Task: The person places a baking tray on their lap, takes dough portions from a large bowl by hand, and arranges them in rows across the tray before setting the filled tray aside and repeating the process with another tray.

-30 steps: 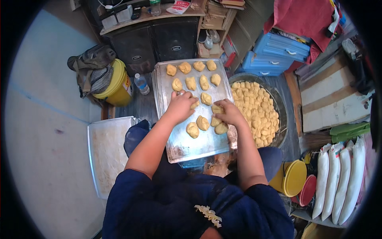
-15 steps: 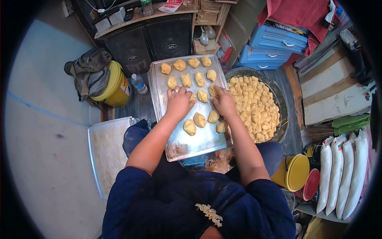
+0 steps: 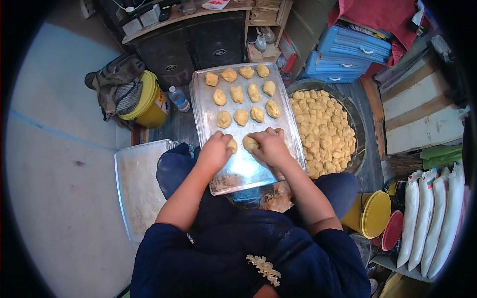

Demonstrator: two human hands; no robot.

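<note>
Holding two dough pieces [image 3: 250, 143] below a completed third row

I note that half a second ago the right hand [image 3: 272, 146] was at the third row's right end, with loose pieces lying below; that row now counts four, and both hands have come nearer the lower edge of the metal tray [image 3: 233, 184]. I judge this to be the start of a fourth row. Dough: yellow, lumpy rounds, some oval or creased, twelve set in rows of four on the tray. Left hand [image 3: 214, 150]: fingers curled on one piece. Right hand: fingers curled round another; I cannot tell whether more are hidden beneath. Outward: a round basin [image 3: 359, 129] right of the tray holds many more pieces; a water bottle [image 3: 179, 99] stands to the left
</note>
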